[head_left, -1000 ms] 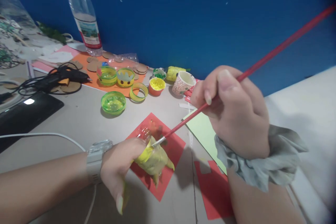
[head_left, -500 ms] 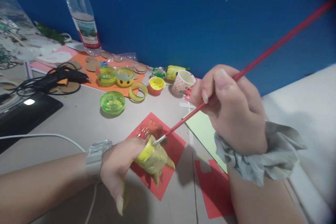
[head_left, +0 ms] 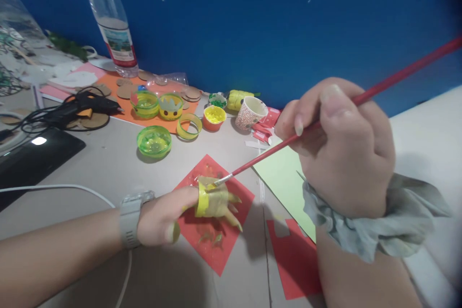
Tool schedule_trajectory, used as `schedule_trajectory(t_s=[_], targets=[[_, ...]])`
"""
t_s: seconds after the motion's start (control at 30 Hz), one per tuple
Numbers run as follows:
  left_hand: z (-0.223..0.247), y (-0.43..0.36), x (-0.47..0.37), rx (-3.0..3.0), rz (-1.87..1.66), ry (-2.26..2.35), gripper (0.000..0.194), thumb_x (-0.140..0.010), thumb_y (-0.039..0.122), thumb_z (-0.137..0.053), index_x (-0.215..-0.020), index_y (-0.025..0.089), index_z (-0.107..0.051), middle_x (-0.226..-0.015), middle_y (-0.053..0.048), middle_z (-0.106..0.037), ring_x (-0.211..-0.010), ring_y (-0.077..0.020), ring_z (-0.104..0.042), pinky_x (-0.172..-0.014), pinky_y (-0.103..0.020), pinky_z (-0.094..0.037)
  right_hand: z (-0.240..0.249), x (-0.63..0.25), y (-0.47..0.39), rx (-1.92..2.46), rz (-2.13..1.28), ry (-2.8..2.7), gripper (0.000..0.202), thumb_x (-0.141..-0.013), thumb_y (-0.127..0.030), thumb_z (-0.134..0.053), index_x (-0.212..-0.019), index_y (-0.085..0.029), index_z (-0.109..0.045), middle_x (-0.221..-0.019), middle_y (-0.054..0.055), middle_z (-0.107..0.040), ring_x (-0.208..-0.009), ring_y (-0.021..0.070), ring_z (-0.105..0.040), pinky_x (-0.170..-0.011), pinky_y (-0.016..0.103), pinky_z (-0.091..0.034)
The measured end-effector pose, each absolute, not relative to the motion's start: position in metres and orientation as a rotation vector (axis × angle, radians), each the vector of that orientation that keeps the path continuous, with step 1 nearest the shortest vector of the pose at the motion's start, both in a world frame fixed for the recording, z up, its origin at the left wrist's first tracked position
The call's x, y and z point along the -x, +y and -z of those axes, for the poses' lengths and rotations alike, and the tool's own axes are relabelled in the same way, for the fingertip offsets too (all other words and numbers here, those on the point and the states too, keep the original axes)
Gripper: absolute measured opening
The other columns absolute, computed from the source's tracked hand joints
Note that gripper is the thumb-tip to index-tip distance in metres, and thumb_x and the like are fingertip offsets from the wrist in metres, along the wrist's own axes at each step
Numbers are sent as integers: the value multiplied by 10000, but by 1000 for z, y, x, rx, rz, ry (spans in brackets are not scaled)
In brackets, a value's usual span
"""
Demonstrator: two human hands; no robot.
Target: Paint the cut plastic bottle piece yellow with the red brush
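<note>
My left hand point(head_left: 159, 219) has its fingers pushed through a short tube point(head_left: 216, 200), tan with bright yellow paint near the wrist-side rim. Paint-stained fingertips stick out of its far end, and the thumb is apart from it. My right hand point(head_left: 339, 144) is closed around a long red paintbrush point(head_left: 265, 155), whose tip touches the tube's upper side. Below the tube lies a red paper square point(head_left: 236, 209) smeared with paint. An orange cup of yellow paint point(head_left: 214, 116) stands farther back, near a green dish point(head_left: 154, 142) with paint in it.
A yellow ring point(head_left: 188, 127), two painted rings, a patterned paper cup point(head_left: 250, 113) and a bottle point(head_left: 115, 33) stand before the blue wall. At left are a black glue gun point(head_left: 92, 102) and a black tablet point(head_left: 46, 159). Green paper point(head_left: 285, 183) and cut red paper point(head_left: 296, 260) lie at right.
My left hand has turned the tube, and its thumb has drawn up. My right hand has shifted right with the paintbrush, whose tip has moved slightly up and right to stay on the tube.
</note>
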State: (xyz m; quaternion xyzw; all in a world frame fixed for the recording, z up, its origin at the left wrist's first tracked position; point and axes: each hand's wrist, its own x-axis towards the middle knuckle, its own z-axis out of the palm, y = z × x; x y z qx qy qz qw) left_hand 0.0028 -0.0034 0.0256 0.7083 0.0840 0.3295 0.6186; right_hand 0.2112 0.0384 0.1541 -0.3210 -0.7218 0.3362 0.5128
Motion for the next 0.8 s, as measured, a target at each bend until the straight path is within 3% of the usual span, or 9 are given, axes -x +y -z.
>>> schedule_trajectory(t_s=[0.1,0.27,0.43,0.53,0.63,0.8], targets=[[-18,-7,-3,-1474,-840,180,866,-897,805,-279,-1292,123,-637,-1284,-162,-644,-1199,-338,-591,-1146,-478,-361,-154,-211,38,774,-819,-1735,429,-1036,-123,-368,-641,-208,-514,-700,-9,-467,-614,114,-494,-544,303,-365],[-5,-11,-6,-1219,-775,143,868,-895,812,-257,-1335,149,-604,-1274,-116,-649,-1044,-305,-679,-973,-421,-505,-154,-215,38,764,-872,-1832,357,-1045,-199,-441,-726,-200,-602,-699,5,-542,-629,130,-535,-520,315,-370],[-6,-14,-9,-1214,-803,198,957,-876,845,-147,-1309,133,-619,-1289,-149,-658,-1186,-340,-630,-1015,-462,-484,-157,-218,38,812,-751,-2048,370,-1062,-244,-414,-755,-209,-616,-679,-7,-543,-594,121,-527,-582,316,-410],[-7,-13,-7,-1139,-748,162,938,-861,853,-235,-1347,128,-578,-1322,-209,-641,-1220,-348,-617,-1040,-471,-482,-159,-219,36,831,-722,-2105,372,-1064,-285,-409,-746,-227,-593,-673,-8,-530,-609,133,-538,-614,318,-427],[-5,-11,-4,-1088,-738,139,887,-874,835,-283,-1344,148,-590,-1295,-167,-665,-1262,-328,-599,-1085,-449,-452,-158,-219,34,878,-715,-2074,360,-1058,-320,-427,-745,-228,-582,-729,8,-557,-642,143,-537,-627,324,-425],[-1,-7,-6,-1038,-709,113,868,-954,744,-132,-1411,124,-533,-1264,-170,-694,-1222,-306,-630,-1113,-454,-417,-157,-217,30,861,-742,-2084,360,-1058,-338,-423,-755,-235,-589,-733,7,-542,-635,147,-517,-621,330,-414]])
